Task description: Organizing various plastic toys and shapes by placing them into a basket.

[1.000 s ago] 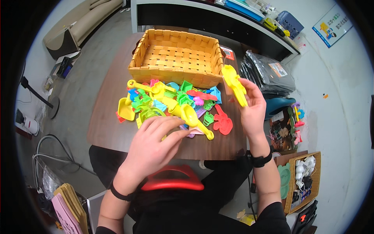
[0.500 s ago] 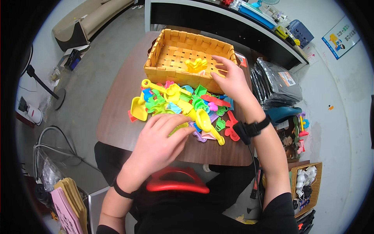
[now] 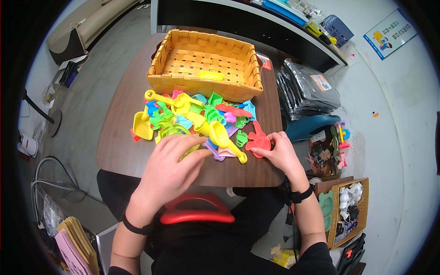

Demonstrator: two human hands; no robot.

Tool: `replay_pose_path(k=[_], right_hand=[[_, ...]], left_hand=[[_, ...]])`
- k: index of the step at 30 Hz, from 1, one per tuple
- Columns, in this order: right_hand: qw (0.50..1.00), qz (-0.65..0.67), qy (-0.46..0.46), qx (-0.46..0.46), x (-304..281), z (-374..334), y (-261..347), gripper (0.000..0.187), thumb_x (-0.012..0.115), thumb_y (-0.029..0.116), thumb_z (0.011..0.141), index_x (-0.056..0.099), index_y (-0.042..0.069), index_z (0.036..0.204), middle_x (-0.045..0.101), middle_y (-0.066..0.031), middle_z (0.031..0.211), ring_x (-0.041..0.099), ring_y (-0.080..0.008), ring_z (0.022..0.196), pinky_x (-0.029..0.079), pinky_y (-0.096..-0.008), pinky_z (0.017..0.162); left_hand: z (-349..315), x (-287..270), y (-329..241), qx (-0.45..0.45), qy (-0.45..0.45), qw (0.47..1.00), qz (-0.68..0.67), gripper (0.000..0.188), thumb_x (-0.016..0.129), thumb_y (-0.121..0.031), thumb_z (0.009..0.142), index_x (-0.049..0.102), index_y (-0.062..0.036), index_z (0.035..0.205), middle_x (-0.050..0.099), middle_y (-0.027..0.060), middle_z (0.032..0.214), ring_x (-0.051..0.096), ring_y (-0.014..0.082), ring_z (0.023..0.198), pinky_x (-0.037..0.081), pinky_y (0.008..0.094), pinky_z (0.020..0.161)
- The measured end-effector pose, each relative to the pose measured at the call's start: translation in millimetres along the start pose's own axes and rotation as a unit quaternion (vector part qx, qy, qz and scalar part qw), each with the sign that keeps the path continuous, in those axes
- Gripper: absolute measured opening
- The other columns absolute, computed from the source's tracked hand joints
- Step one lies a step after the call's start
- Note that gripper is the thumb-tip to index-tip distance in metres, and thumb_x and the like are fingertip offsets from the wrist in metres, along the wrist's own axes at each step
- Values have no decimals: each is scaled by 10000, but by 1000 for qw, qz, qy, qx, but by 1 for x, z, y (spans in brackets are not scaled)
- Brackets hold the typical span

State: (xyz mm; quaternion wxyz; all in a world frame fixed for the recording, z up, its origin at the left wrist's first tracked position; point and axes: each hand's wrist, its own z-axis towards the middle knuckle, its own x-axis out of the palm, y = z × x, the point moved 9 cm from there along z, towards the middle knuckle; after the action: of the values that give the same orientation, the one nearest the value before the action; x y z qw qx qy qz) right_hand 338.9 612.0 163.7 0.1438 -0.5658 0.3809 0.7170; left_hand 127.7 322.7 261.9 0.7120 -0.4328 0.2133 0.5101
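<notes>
On the brown table, a heap of colourful plastic sand toys lies in front of a woven basket [image 3: 206,87]. My right hand [image 3: 283,155] is at the heap's right edge, thumb and fingers closed on the side of a red figure-shaped sand mould [image 3: 258,140]. The mould still lies on the table. My left hand [image 3: 172,162] hovers at the near side of the heap, fingers bent and thumb apart, close to a yellow-green toy [image 3: 191,151] partly hidden behind it. Between the hands lies a yellow scoop [image 3: 219,134]. Inside the basket sits a yellow mould [image 3: 211,75].
The brown table [image 3: 123,151] has its near edge by my lap, above a red curved handle or seat part [image 3: 197,217]. Plastic-wrapped black packages [image 3: 305,91] are stacked right of the table. A wicker box [image 3: 350,211] of small items stands at the lower right.
My right hand has moved from the basket's right rim down to the red mould. The yellow mould now lies flatter in the basket. My left hand has hardly moved; the view has shifted.
</notes>
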Motion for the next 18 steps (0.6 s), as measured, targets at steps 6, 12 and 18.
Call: replay_pose_path(k=[6, 12, 18], right_hand=[[985, 164, 15, 49, -8, 5, 7, 371, 946, 307, 985, 733, 3, 984, 617, 31, 736, 497, -61, 660, 452, -264, 624], [932, 356, -64, 32, -36, 22, 10, 179, 810, 166, 1113, 758, -2, 1079, 780, 32, 900, 663, 16, 802, 504, -180, 693], [952, 302, -48, 22, -34, 152, 46, 391, 846, 346, 1052, 778, -24, 1161, 805, -51, 934, 742, -114, 848, 577, -283, 755]], left_hand=[[-1, -3, 0, 11, 0, 1000, 20, 348, 836, -43, 892, 799, -120, 1229, 752, 85, 1365, 714, 338, 1285, 569, 489, 1086], [-5, -9, 5, 19, -3, 999, 30, 345, 837, -39, 892, 799, -118, 1225, 754, 83, 1356, 717, 335, 1275, 571, 488, 1079], [-2, -3, 12, 26, 3, 999, 25, 337, 839, -39, 903, 801, -120, 1227, 756, 78, 1347, 717, 333, 1253, 571, 484, 1070]])
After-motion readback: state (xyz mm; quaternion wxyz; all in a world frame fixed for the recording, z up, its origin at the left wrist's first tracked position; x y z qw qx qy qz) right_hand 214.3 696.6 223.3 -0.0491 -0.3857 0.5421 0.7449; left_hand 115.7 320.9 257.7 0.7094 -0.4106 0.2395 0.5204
